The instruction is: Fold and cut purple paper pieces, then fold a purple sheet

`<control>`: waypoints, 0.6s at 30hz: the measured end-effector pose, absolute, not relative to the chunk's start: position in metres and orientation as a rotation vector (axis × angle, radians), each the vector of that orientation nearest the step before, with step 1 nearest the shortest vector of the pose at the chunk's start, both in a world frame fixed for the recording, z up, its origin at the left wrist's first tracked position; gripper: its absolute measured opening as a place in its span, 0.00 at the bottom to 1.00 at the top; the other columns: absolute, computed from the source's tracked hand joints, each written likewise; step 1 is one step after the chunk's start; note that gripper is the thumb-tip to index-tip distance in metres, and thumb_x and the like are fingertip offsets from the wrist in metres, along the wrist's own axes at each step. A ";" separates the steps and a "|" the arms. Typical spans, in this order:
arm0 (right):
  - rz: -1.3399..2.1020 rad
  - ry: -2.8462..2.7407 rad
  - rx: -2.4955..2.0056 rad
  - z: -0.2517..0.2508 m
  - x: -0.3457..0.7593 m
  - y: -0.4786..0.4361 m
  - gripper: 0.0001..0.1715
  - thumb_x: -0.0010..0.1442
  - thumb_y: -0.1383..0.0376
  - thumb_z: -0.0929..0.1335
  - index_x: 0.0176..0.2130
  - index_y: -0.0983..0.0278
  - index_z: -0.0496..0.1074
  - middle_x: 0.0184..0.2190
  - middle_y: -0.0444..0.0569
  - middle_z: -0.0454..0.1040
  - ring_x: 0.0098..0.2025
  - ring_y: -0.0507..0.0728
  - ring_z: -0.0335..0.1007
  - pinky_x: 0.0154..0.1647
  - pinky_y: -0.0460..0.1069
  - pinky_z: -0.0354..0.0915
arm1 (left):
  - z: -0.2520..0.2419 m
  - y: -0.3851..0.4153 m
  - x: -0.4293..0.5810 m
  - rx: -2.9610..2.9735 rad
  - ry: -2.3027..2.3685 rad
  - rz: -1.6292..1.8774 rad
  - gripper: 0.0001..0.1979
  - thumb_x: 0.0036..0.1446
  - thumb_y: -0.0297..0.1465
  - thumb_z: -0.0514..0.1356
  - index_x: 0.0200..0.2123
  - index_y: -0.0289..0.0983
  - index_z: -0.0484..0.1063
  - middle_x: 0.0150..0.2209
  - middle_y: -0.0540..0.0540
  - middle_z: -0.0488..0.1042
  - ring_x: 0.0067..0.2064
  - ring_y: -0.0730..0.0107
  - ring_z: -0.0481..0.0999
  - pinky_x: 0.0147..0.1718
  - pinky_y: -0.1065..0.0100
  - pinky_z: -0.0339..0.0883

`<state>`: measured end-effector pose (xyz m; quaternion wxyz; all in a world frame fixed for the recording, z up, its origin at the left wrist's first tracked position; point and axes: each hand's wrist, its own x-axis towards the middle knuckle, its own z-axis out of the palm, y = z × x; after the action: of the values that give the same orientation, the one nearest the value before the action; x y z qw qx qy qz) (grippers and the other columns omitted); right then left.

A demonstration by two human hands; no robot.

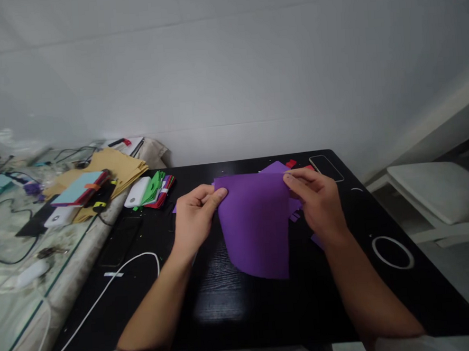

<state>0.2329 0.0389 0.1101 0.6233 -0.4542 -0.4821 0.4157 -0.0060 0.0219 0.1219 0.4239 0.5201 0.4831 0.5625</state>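
A sheet of purple paper (255, 224) hangs upright above the black table, its lower edge curving. My left hand (197, 215) pinches its upper left corner between thumb and fingers. At the upper right corner my right hand (317, 199) grips it the same way. Behind the sheet lie more purple pieces (276, 167), partly hidden by it and by my right hand. Small purple scraps (295, 215) and a red scrap (291, 163) lie near the right hand.
On the black table (227, 324) are a bundle of coloured paper (162, 191), a white power bank-like block (137, 192), a white cable (102, 292), a phone-shaped outline (326, 168) and a white ring (393, 252). A cluttered glass table (11, 295) adjoins left; a white chair (437, 189) stands right.
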 end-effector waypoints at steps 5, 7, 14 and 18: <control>1.231 -1.369 -1.013 0.121 0.249 0.040 0.19 0.65 0.48 0.72 0.41 0.60 0.84 0.39 0.50 0.85 0.40 0.57 0.82 0.38 0.49 0.74 | 0.129 0.021 -0.018 1.415 1.190 1.089 0.16 0.56 0.43 0.70 0.28 0.36 0.78 0.22 0.50 0.72 0.22 0.75 0.66 0.22 0.72 0.58; 1.308 -1.502 -1.012 0.122 0.245 0.039 0.19 0.64 0.49 0.73 0.42 0.60 0.83 0.39 0.50 0.85 0.40 0.57 0.82 0.39 0.50 0.75 | 0.127 0.021 -0.015 1.512 1.141 0.923 0.17 0.58 0.44 0.68 0.26 0.36 0.77 0.22 0.51 0.69 0.22 0.75 0.64 0.21 0.72 0.55; 1.285 -1.827 -1.064 0.116 0.220 0.033 0.12 0.60 0.55 0.76 0.35 0.62 0.82 0.30 0.45 0.82 0.33 0.55 0.77 0.35 0.49 0.71 | 0.111 0.021 0.005 1.702 1.028 0.647 0.17 0.60 0.43 0.66 0.26 0.37 0.76 0.20 0.55 0.62 0.22 0.76 0.57 0.20 0.72 0.48; 1.203 -1.769 -1.092 0.114 0.223 0.036 0.12 0.61 0.57 0.75 0.32 0.62 0.81 0.28 0.44 0.80 0.31 0.53 0.74 0.33 0.48 0.68 | 0.111 0.022 0.005 1.701 1.061 0.603 0.19 0.61 0.45 0.64 0.25 0.37 0.74 0.20 0.55 0.62 0.21 0.76 0.57 0.20 0.72 0.49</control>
<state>0.2229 0.0364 0.1139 0.3612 -0.4240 -0.6868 0.4671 0.0045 0.0224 0.1109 0.5003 0.7036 0.4386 0.2494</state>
